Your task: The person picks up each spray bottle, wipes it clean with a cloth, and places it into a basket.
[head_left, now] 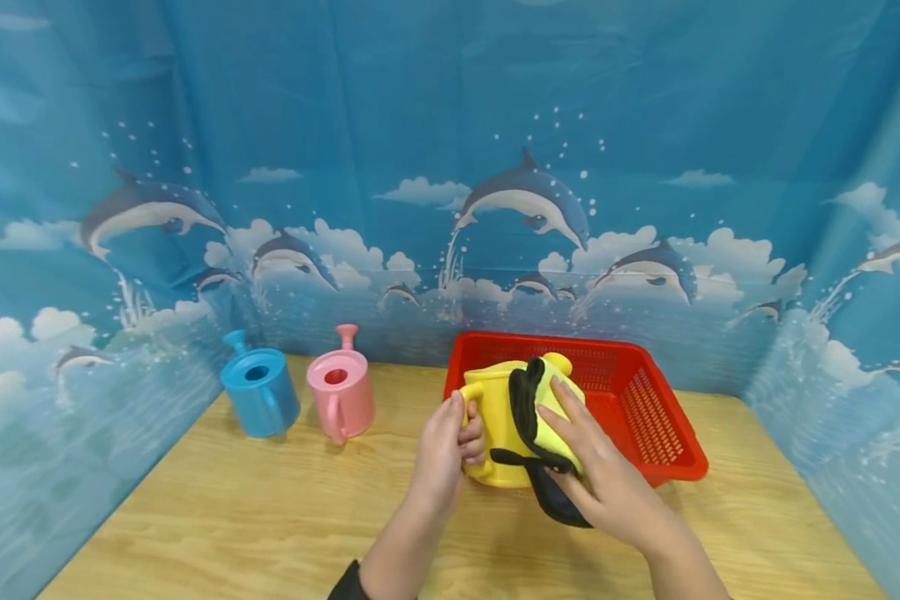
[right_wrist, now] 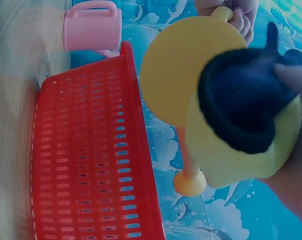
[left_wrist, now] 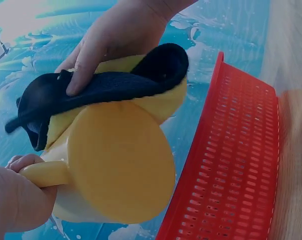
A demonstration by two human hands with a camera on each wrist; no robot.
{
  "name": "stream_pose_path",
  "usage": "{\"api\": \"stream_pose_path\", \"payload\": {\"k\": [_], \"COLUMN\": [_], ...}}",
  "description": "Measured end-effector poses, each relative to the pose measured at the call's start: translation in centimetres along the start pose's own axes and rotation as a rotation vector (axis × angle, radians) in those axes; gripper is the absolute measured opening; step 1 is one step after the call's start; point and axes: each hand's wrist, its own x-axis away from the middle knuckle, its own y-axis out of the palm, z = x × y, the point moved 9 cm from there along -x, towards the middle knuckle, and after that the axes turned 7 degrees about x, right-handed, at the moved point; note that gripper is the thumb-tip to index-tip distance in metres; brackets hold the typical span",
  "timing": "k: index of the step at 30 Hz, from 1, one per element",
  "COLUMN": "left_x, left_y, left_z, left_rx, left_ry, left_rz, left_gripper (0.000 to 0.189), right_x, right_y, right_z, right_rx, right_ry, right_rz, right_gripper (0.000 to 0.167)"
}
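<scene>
A yellow toy watering can (head_left: pixel 499 421) is held up in front of the red basket, tilted, its round base (left_wrist: pixel 123 165) facing the left wrist camera. My left hand (head_left: pixel 444 454) grips the can by its handle, fingers curled round it. With my right hand (head_left: pixel 607 483) I hold a cleaning cloth (head_left: pixel 558 429), yellow-green on one side and dark on the other, against the can's side. The right fingers spread over the yellow-green face while the thumb lies on the dark face. The can's spout (right_wrist: pixel 190 182) sticks out beyond the cloth in the right wrist view.
Behind the can, a red perforated plastic basket (head_left: pixel 663 417) stands on the wooden table (head_left: pixel 285 517). To the left are a pink watering can (head_left: pixel 352 392) and a blue watering can (head_left: pixel 262 408), both upright. A dolphin-print curtain (head_left: pixel 390 125) surrounds the table's back and sides.
</scene>
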Motion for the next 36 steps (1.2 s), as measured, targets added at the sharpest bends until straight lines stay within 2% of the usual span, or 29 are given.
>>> {"api": "stream_pose_path", "payload": {"k": [3,5,9,11,12,16,19,22,26,31,36], "left_x": [0.1,0.2,0.6,0.9,1.1,1.7,1.9,2.0,1.9,1.5,1.2], "left_y": [0.2,0.3,0.8,1.3,1.5,2.4,2.8,2.9,2.9,2.1,1.3], "left_z": [-0.1,-0.3,-0.3,-0.2,-0.2,-0.2,-0.2,-0.2,-0.1,0.0,-0.2], "left_rx": [0.016,0.026,0.000,-0.030,-0.047,-0.096,-0.096,-0.079,-0.058,-0.031,-0.023], "left_ry": [0.005,0.006,0.026,0.043,0.051,0.073,0.087,0.111,0.136,0.143,0.118], "left_rz": [0.006,0.010,0.006,-0.010,-0.022,-0.070,-0.091,-0.103,-0.091,-0.022,0.027], "left_gripper": [0.030,0.030,0.028,0.027,0.027,0.027,0.027,0.027,0.027,0.029,0.032], "right_x": [0.3,0.3,0.0,-0.1,-0.1,-0.1,-0.2,-0.3,-0.5,-0.6,-0.6], "right_y": [0.4,0.5,0.4,0.4,0.4,0.7,0.7,0.3,-0.1,-0.1,0.1], "right_z": [-0.1,-0.2,-0.1,0.0,0.1,0.0,-0.4,-0.9,-1.5,-2.1,-2.6], "right_rx": [-0.058,-0.115,-0.231,-0.244,-0.245,-0.161,-0.053,0.053,0.144,0.167,0.184], "right_ry": [0.035,0.057,0.135,0.193,0.220,0.287,0.264,0.202,0.126,0.059,-0.008], "right_rz": [-0.034,-0.020,0.121,0.194,0.222,0.223,0.223,0.273,0.328,0.323,0.322], "right_gripper": [0.075,0.070,0.045,0.032,0.031,0.055,0.058,0.049,0.051,0.050,0.050]}}
